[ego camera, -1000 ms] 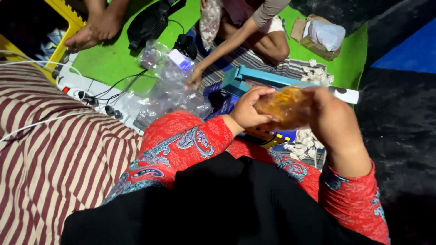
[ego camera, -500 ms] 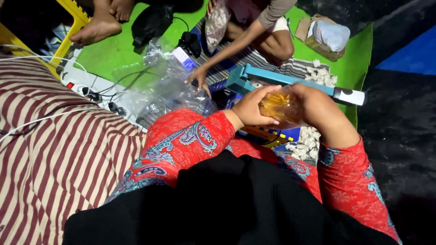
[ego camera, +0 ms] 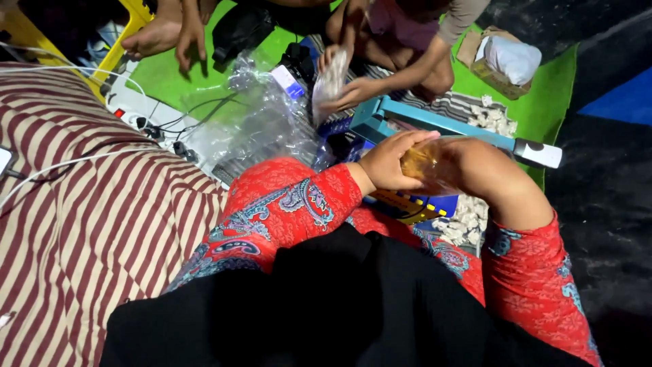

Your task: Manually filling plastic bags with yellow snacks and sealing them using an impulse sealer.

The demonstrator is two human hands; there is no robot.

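A small clear plastic packet (ego camera: 422, 163) of golden-brown snack pieces sits pinched between two bare hands, held just above the teal heat-sealer bar (ego camera: 435, 122). The left hand (ego camera: 392, 162) closes its fingers round the packet's near end; the right hand (ego camera: 475, 166) wraps the other end, grip tight on the crinkled film. Both forearms wear red paisley sleeves over a black cloth lap.

The sealer, a long painted metal arm with a white handle tip (ego camera: 541, 154), lies across a green mat (ego camera: 550, 109). Below the sealer, a scatter of pale, lumpy pieces (ego camera: 465, 221) covers a striped cloth. Left of the sealer a heap of glossy, crumpled clear bags (ego camera: 261, 126) catches the light, with a white power strip (ego camera: 146, 112) and dark cables beyond it. Behind the sealer another person's hand (ego camera: 356, 92) holds up a filled clear bag (ego camera: 329, 81). To the sealer's far right stands an open cardboard box (ego camera: 479, 61) with a white bag inside. A maroon-and-cream striped mattress (ego camera: 81, 224) fills the far left; the floor to the right is dark and rough.
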